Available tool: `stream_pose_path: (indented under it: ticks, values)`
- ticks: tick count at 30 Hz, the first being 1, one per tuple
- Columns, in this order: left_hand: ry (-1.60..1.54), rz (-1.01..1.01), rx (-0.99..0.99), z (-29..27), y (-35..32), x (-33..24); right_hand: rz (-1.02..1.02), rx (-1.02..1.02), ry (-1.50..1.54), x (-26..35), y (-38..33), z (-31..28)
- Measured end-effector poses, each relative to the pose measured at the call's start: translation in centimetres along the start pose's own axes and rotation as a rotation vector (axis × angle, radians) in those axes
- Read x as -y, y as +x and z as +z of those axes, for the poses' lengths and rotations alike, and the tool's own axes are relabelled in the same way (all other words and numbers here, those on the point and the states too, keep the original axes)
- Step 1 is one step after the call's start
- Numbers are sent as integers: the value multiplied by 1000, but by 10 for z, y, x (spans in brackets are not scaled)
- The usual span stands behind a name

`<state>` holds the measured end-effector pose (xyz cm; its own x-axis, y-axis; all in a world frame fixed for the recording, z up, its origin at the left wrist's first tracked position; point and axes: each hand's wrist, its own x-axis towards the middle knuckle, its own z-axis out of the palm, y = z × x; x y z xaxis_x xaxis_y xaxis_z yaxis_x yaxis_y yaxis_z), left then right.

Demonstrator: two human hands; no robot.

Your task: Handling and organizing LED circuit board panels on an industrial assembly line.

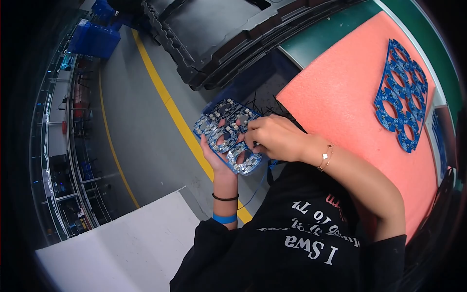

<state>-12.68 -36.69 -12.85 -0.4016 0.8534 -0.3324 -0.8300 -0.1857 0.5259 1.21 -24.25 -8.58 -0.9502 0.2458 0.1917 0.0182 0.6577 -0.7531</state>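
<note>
A blue circuit board panel [221,121] with several large round holes and many small parts is held up in front of my body. My left hand [214,155] supports it from below and along its left edge, fingers mostly hidden behind the board. Over the panel's right side, my right hand [275,137] has its fingers curled and pressed together against the board. The fingertips are partly hidden, so whatever they pinch does not show. A blue strap rings my left wrist.
On the pink foam sheet [335,92] at right lies another blue board panel [401,95]. Black plastic trays [214,39] stand at the far side. Below the held panel, a dark blue bin [275,73] contains thin dark strips. A white surface [126,243] is at lower left.
</note>
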Motion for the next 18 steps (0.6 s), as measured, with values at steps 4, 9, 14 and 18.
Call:
stream_pose_path:
  ticks: [4,9,14,18]
  values:
    - [-27,-61,35,10,-1,3,146,-22,234,3,6,-7]
    - [-28,-36,-120,17,-5,2,64,-132,190,1,7,-6]
    - [-15,-22,-206,25,-5,4,104,11,53,4,2,-2]
    - [-9,-46,-213,33,-4,3,85,-23,75,2,6,-4]
